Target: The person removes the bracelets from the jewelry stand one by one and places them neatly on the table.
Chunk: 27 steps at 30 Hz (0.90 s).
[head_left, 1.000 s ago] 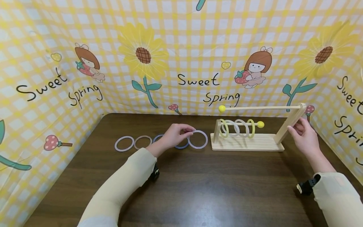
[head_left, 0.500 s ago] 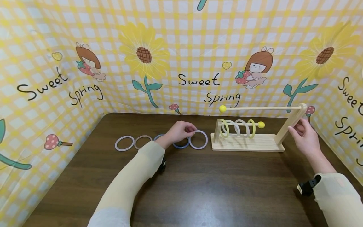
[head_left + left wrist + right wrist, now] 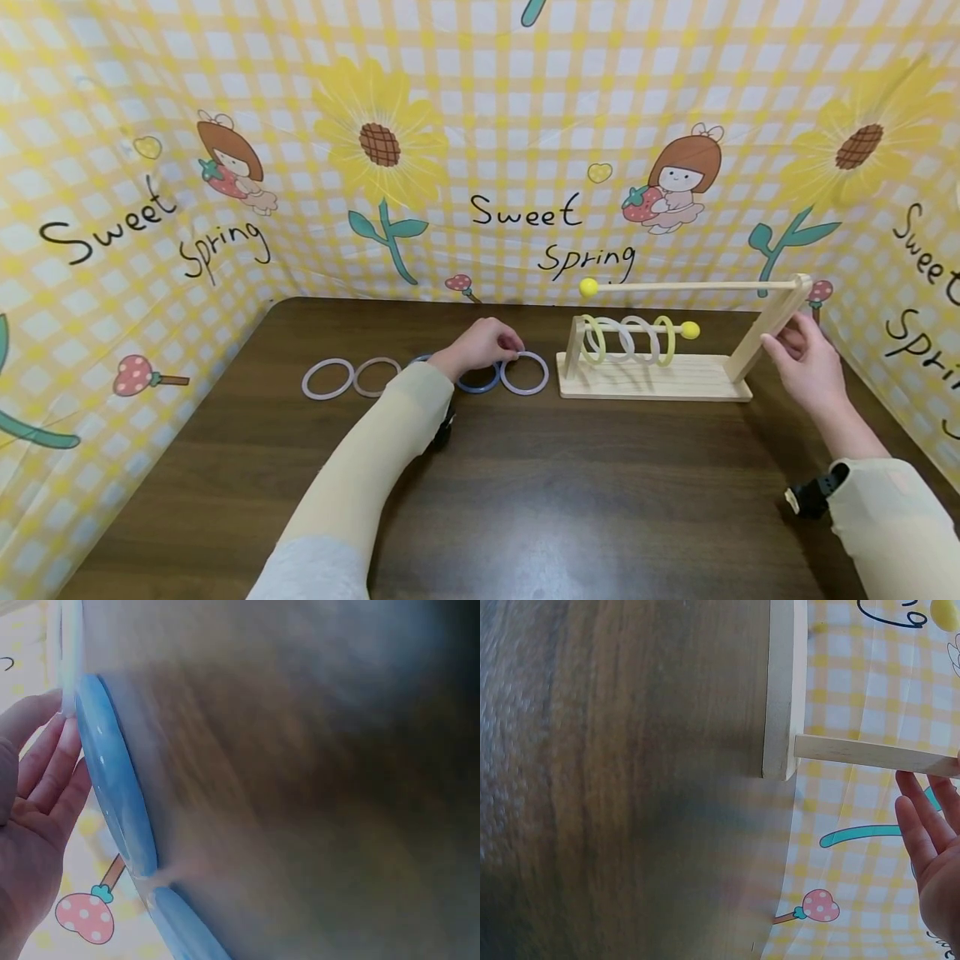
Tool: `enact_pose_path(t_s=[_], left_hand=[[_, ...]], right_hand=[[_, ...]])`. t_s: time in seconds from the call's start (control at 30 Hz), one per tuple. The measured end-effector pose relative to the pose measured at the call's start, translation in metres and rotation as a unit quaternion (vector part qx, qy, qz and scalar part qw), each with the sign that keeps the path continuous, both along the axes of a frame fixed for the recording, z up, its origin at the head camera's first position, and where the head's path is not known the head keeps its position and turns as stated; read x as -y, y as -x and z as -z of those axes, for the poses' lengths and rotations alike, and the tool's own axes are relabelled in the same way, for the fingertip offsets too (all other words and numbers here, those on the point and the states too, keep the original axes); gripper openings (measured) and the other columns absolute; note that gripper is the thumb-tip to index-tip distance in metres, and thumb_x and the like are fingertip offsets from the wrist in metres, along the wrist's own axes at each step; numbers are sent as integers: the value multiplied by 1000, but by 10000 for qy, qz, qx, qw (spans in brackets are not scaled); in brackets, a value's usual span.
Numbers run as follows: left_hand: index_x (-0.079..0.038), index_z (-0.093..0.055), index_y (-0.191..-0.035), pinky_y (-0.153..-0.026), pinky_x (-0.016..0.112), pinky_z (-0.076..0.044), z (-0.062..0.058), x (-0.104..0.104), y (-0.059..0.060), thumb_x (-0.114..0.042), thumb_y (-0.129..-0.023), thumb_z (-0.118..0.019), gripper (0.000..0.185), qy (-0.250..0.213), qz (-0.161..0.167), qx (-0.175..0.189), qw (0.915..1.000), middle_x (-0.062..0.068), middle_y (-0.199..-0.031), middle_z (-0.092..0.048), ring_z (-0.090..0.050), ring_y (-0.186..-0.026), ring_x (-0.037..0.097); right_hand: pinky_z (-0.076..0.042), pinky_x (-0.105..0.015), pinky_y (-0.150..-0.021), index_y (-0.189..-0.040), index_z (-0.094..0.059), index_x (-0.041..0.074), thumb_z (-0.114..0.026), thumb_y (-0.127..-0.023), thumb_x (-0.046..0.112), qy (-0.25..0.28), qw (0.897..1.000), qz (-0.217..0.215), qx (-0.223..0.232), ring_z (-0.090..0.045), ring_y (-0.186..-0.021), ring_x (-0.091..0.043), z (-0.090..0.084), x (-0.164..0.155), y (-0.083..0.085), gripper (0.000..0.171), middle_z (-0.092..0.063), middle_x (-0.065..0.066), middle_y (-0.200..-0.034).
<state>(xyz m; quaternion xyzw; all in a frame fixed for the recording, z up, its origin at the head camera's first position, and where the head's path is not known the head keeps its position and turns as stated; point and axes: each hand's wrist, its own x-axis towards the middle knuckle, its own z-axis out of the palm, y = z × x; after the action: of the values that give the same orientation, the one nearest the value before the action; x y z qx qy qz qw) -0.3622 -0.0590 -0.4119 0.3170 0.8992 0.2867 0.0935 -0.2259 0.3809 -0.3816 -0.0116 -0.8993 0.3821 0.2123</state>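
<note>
My left hand [image 3: 487,344] lies over a row of rings on the dark table [image 3: 570,492]. Its fingertips touch the near edge of a pale lilac ring [image 3: 524,372], and a blue ring [image 3: 480,385] sits just under the hand. In the left wrist view the fingers [image 3: 52,742] look fairly straight beside the blue ring [image 3: 112,780]. My right hand [image 3: 798,354] rests, fingers extended, against the slanted post [image 3: 768,325] of a wooden stand [image 3: 652,379]. The right wrist view shows that hand [image 3: 930,832] beside the post [image 3: 870,752], not wrapped round it.
Several yellow and white rings [image 3: 626,337] hang on the stand's lower rod; the upper rod [image 3: 690,284] is bare. Two pale rings [image 3: 327,379] [image 3: 377,377] lie flat at the left. Printed yellow cloth walls [image 3: 480,167] enclose the table on three sides.
My left hand has slid a little to the right and lowered onto the rings by the pale lilac one. The right hand and the stand have stayed put.
</note>
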Motion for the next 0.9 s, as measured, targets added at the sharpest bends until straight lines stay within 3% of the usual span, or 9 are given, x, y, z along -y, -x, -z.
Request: enact_pose_path(t_s=[0.6,0.9], left_hand=[[-9,-76,-89,-76,24,-49,3,-2,3,-8,-86,-75,4,95,120,-307,9994,-3,-83,-71,-63,-81,10],[-11,-76,-95,-79,27,-49,-5,2,-3,-13,-88,-74,8,-217,-184,-81,9996,-3,-91,-71,-63,-86,12]], right_hand=[[-37,-1,-69,-146,-33,-2,-53,-101,23,-45,10000,-3,-45,-48,-96,13,-1,1,1,55,-49,-38,-128],[-38,-1,-70,-146,-33,-2,-54,-101,22,-21,10000,-51,-82,-47,-97,14,1,0,1,55,-49,-39,-128]])
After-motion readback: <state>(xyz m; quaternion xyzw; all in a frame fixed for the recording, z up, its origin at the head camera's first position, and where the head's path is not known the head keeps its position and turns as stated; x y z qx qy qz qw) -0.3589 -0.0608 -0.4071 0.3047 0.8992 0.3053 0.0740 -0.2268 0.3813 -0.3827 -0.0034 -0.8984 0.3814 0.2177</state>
